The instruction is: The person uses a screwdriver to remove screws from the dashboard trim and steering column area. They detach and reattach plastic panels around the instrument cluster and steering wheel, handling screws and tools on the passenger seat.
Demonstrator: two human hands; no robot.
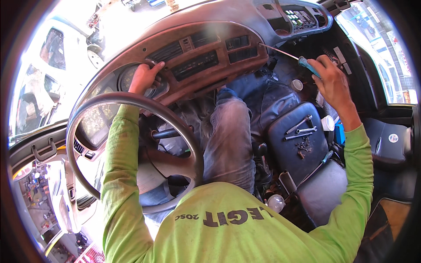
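Note:
A reddish-brown dashboard trim panel (206,83) with air vents and dark inserts stretches across the front. My left hand (146,79) is closed on its edge at the instrument cluster opening, thumb out along the face; some fingertips are hidden. On the other side, my right hand (332,79) grips a long screwdriver (310,66) by its blue handle. The thin shaft points left, with its tip at the panel's upper right corner. Whether the tip sits in a screw is too small to tell.
The steering wheel (198,147) stands between my body and the panel. On the black seat (280,120) lie several wrenches (300,130), loose screws (302,146) and another screwdriver (325,158). White cups (327,123) stand nearby. An exposed fuse box (301,19) is at the far right.

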